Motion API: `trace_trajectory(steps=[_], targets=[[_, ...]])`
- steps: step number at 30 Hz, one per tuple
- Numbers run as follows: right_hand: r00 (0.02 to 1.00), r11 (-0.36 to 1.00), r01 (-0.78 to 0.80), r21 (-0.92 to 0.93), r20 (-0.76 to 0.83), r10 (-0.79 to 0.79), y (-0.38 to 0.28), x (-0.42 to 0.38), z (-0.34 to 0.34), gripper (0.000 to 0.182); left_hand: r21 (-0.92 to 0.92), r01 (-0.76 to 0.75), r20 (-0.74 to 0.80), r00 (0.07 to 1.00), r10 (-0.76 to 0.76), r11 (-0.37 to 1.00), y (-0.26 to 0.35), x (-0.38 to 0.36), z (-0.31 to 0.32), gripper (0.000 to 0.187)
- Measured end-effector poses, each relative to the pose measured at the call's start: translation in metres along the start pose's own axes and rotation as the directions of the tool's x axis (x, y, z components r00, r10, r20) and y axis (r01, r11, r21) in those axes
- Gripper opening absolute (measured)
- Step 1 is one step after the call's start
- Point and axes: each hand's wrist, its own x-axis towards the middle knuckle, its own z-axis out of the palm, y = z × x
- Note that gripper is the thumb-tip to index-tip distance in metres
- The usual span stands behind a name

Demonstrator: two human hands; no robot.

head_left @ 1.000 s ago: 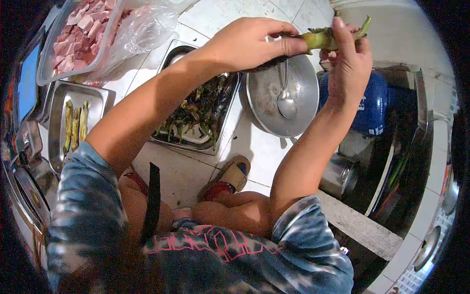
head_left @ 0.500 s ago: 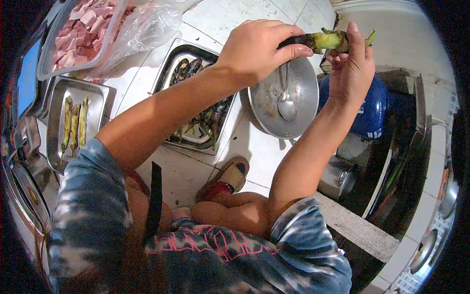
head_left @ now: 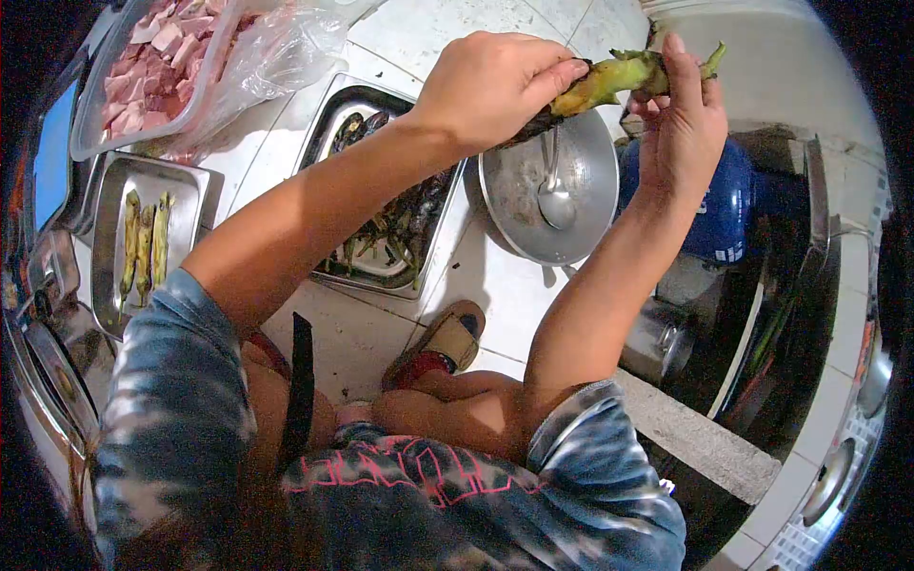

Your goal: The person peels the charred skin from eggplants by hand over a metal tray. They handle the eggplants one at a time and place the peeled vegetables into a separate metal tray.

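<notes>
Roasted eggplant [head_left: 609,81] held by both hands above metal bowl [head_left: 533,205], so peelings drop in. Left hand [head_left: 490,86] pinches charred end; right hand [head_left: 681,124] grips green stem. Spoon [head_left: 555,195] rests in bowl.

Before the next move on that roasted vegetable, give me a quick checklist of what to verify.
1. Left hand pinching the dark charred end of the vegetable: ok.
2. Right hand holding the green stem end: ok.
3. Vegetable held above the round metal bowl: ok.
4. Spoon lying inside the bowl, under the work: ok.
5. Tray of charred vegetables beside the bowl, near the left arm: ok.
6. How much skin is left on the vegetable: cannot tell.
</notes>
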Motion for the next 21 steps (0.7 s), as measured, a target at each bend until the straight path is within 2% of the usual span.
trace_trajectory(steps=[2, 5, 8, 11, 12, 14, 16, 20, 21], targets=[[0.999, 0.999, 0.004, 0.037, 0.053, -0.006, -0.003, -0.001, -0.002, 0.020, -0.040, 0.076, 0.034, 0.997, -0.075, 0.996, 0.002, 0.000, -0.001, 0.028], [0.970, 0.992, 0.031, 0.120, 0.235, -0.058, -0.005, 0.000, -0.012, 0.020, -0.068, 0.166, 0.070, 0.984, -0.161, 0.984, 0.001, 0.000, -0.001, 0.030], [0.936, 0.992, 0.055, 0.116, 0.339, -0.092, -0.012, -0.004, -0.023, 0.024, -0.099, 0.210, 0.106, 0.974, -0.199, 0.973, -0.004, 0.002, -0.001, 0.030], [0.855, 0.976, 0.176, 0.130, 0.471, -0.217, -0.021, -0.014, -0.027, 0.032, -0.237, 0.283, 0.205, 0.950, -0.237, 0.930, -0.007, 0.003, -0.006, 0.031], [0.839, 0.960, 0.142, 0.242, 0.485, -0.246, -0.020, -0.014, -0.028, 0.035, -0.202, 0.271, 0.227, 0.948, -0.224, 0.941, -0.011, 0.004, -0.006, 0.031], [0.794, 0.939, 0.198, 0.280, 0.516, -0.321, -0.018, -0.012, -0.032, 0.037, -0.132, 0.243, 0.273, 0.941, -0.201, 0.961, -0.020, 0.004, -0.005, 0.031], [0.767, 0.924, 0.242, 0.295, 0.525, -0.368, -0.017, -0.010, -0.036, 0.041, -0.075, 0.159, 0.218, 0.966, -0.139, 0.985, -0.014, 0.004, -0.008, 0.027], [0.818, 0.910, 0.202, 0.361, 0.448, -0.359, -0.014, -0.012, -0.035, 0.046, 0.093, -0.026, 0.079, 0.997, 0.019, 0.995, -0.007, 0.005, -0.012, 0.022], [0.826, 0.915, 0.204, 0.349, 0.440, -0.352, -0.013, -0.010, -0.038, 0.047, 0.131, 0.009, 0.233, 0.972, -0.039, 0.991, 0.002, 0.010, -0.023, 0.022]])
